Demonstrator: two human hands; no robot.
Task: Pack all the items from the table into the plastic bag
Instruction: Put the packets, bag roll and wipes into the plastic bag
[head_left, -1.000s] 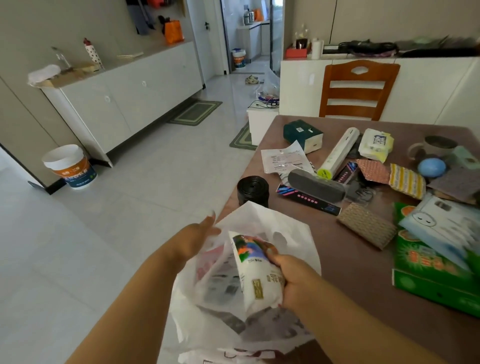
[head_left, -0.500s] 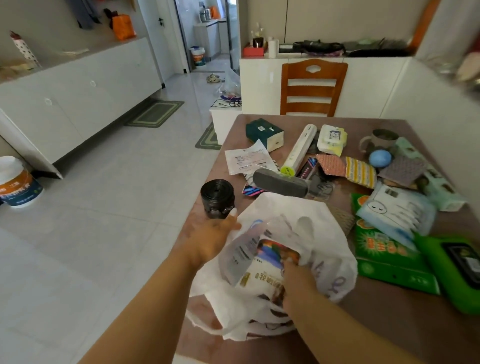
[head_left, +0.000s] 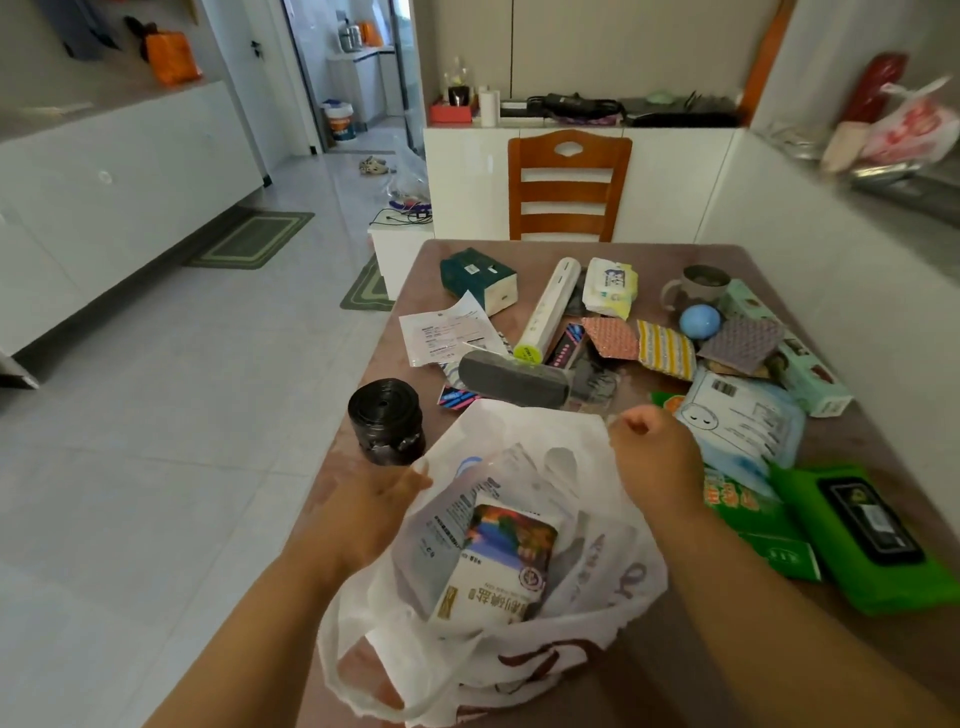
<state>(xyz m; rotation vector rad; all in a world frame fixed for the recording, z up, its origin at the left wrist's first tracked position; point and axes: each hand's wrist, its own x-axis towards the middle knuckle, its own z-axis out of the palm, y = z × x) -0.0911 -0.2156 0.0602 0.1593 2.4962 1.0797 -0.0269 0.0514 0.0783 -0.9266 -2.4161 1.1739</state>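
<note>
White plastic bag (head_left: 519, 639) sits open at near edge of brown tabletop (head_left: 831, 447). Left hand (head_left: 374, 499) grips the bag's left rim. Right hand (head_left: 657, 457) is above the bag's far-right rim, fingers curled, nothing visibly held. Inside the bag: a white packet (head_left: 498, 561) with colourful print, tilted. Black roll (head_left: 387, 421) stands just beyond left hand. Grey block (head_left: 511, 376), white tube (head_left: 548, 312), blue ball (head_left: 700, 321), green wipes pack (head_left: 872, 535) lie on the tabletop beyond and right of bag.
</note>
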